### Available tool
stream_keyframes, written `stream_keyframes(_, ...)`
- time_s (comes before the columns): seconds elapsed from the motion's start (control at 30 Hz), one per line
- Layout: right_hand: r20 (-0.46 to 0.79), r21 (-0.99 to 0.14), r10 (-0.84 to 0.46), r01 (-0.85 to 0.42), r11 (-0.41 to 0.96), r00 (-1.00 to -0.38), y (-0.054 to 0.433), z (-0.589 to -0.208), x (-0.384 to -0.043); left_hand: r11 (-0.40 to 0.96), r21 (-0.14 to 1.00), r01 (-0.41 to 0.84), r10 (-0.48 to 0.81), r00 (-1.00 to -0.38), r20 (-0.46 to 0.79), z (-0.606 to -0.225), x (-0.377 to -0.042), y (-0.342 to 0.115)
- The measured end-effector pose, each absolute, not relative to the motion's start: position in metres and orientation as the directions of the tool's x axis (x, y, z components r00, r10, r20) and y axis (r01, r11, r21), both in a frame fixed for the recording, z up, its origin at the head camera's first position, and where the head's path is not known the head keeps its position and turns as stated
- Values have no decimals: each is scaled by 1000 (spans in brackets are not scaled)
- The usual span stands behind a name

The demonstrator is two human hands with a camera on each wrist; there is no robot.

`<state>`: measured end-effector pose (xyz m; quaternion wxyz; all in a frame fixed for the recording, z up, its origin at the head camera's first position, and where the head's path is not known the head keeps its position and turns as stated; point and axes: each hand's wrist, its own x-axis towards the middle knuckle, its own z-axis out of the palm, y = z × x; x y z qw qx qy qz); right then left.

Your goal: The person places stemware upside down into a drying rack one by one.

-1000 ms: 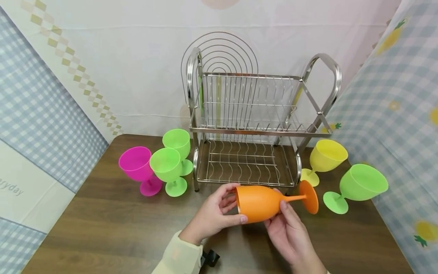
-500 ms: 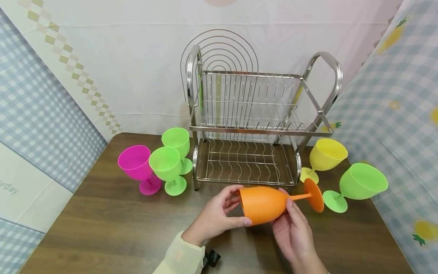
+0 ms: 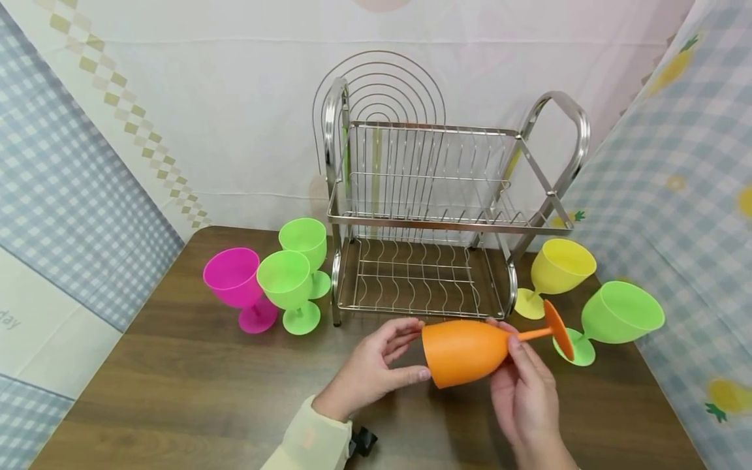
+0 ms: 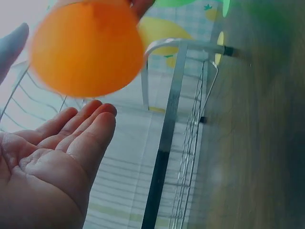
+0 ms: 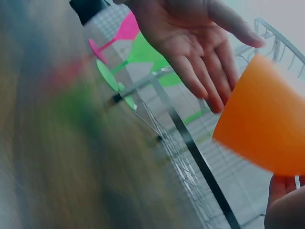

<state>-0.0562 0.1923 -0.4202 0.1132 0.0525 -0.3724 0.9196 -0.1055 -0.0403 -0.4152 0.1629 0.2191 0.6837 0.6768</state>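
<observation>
An orange goblet (image 3: 467,352) lies sideways in the air in front of the rack, its mouth to the left and its foot to the right. My right hand (image 3: 529,391) holds it where the bowl meets the stem, thumb on the near side. My left hand (image 3: 376,369) is by the goblet's mouth, fingers loosely extended and thumb apart. In the left wrist view, a gap shows between my left palm (image 4: 52,176) and the orange bowl (image 4: 88,52). The right wrist view shows the left fingers close to the rim.
A two-tier metal dish rack (image 3: 423,225) stands at the back of the wooden table (image 3: 176,405). Left of it are a magenta goblet (image 3: 232,279) and two green goblets (image 3: 284,281). To its right stand a yellow goblet (image 3: 561,271) and another green goblet (image 3: 619,316).
My right hand has moved the orange goblet to the right, its foot end tilting up slightly. The left hand has stayed nearly in place, and its fingers have come off the goblet's rim.
</observation>
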Motion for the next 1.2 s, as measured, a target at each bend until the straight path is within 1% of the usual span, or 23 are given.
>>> stream_keyframes(0.1, 190, -699, 231, -296, -651, -954, 198, -415, -57, -5, 994, 111, 471, -877, 100, -415, -109, -46)
stream_keyframes(0.2, 185, -756, 311, -337, -562, -932, 203, -408, -59, 13, 991, 133, 402, -908, 117, -413, -114, -53)
stream_keyframes(0.33, 181, -824, 403, -362, -436, -897, 208, -398, -62, 49, 984, 173, 274, -949, 153, -412, -122, -66)
stream_keyframes(0.43, 214, -823, 420, -394, -409, -882, 212, -390, -64, 101, 971, 215, 156, -968, 198, -412, -127, -75)
stream_keyframes(0.53, 270, -802, 412, -440, -404, -870, 216, -382, -64, 192, 944, 267, 47, -964, 263, -414, -131, -82)
stream_keyframes(0.63, 308, -804, 410, -465, -370, -859, 218, -371, -63, 294, 900, 321, -40, -937, 348, -418, -135, -87)
stream_keyframes(0.7, 310, -837, 412, -451, -308, -857, 217, -362, -61, 364, 864, 348, -79, -913, 401, -422, -138, -91)
stream_keyframes(0.8, 310, -880, 405, -420, -220, -860, 217, -348, -57, 453, 818, 355, -113, -887, 448, -430, -143, -96)
stream_keyframes(0.9, 347, -892, 368, -424, -153, -863, 217, -334, -53, 512, 795, 325, -148, -878, 454, -438, -148, -99)
stream_keyframes(1.07, 483, -835, 250, -527, -156, -840, 219, -320, -55, 539, 803, 253, -212, -882, 420, -452, -156, -104)
stream_keyframes(1.2, 571, -784, 164, -594, -181, -804, 223, -313, -59, 534, 818, 213, -203, -907, 368, -461, -161, -102)
